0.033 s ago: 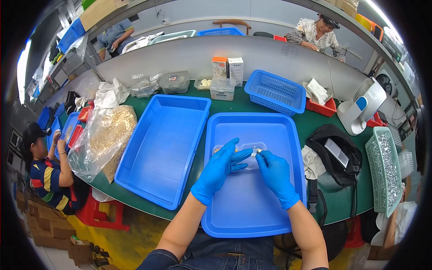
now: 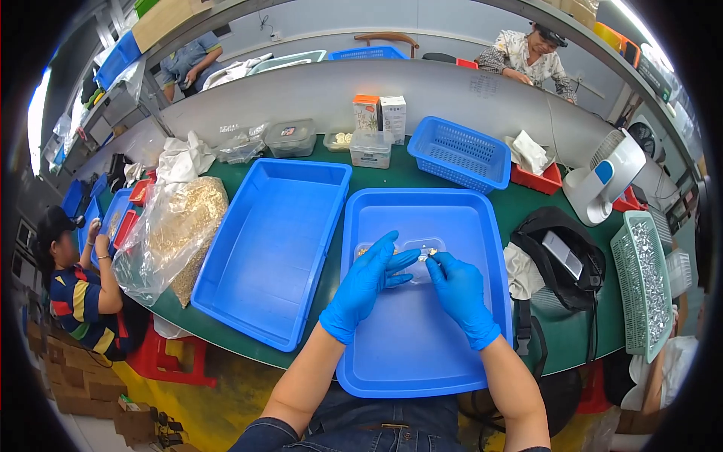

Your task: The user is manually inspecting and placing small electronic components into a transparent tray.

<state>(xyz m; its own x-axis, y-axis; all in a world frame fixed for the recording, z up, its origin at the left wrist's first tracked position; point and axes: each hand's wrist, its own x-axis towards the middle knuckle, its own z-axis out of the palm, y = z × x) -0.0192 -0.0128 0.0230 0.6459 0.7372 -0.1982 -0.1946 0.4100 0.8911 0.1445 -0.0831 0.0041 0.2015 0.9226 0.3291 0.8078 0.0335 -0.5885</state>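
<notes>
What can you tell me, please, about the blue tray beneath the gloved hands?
The blue tray is a shallow rectangle with rounded corners, smooth, solid walls and a raised rim, apparently plastic. It lies flat, open side up, on the green table before the person. Small clear containers sit in its far half, partly hidden by the left hand and right hand. Whether either hand touches the tray is unclear.
</notes>
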